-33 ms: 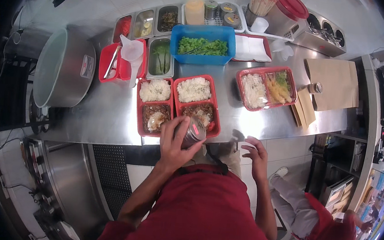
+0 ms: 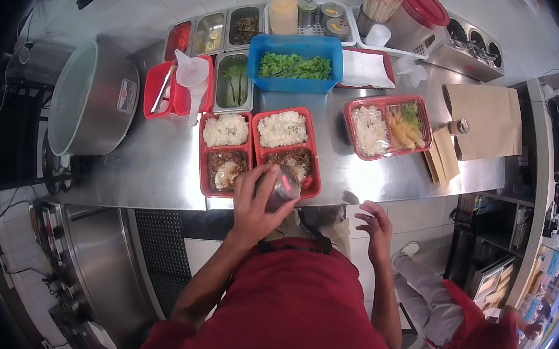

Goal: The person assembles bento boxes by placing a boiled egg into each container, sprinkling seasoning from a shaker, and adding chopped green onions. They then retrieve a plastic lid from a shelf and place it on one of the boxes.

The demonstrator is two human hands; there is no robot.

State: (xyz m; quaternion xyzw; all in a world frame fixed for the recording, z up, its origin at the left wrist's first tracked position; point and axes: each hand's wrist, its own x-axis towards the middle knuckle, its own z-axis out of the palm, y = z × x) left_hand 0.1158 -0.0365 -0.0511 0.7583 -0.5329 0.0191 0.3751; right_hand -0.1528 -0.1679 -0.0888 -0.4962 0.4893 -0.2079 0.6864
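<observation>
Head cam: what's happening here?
A person in a red top stands at a steel counter. Their left hand tilts a small shaker jar over the right of two open red meal trays filled with rice and meat. Their right hand hovers empty off the counter edge. A lidded tray sits further right.

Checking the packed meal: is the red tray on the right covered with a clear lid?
Yes, the red rectangular meal tray on the right wears a clear plastic lid with glare over its rice and vegetables.

L hand (image 2: 255, 202) tilts shaker(?) (image 2: 283, 187) over red meal tray (image 2: 289, 150).
</observation>
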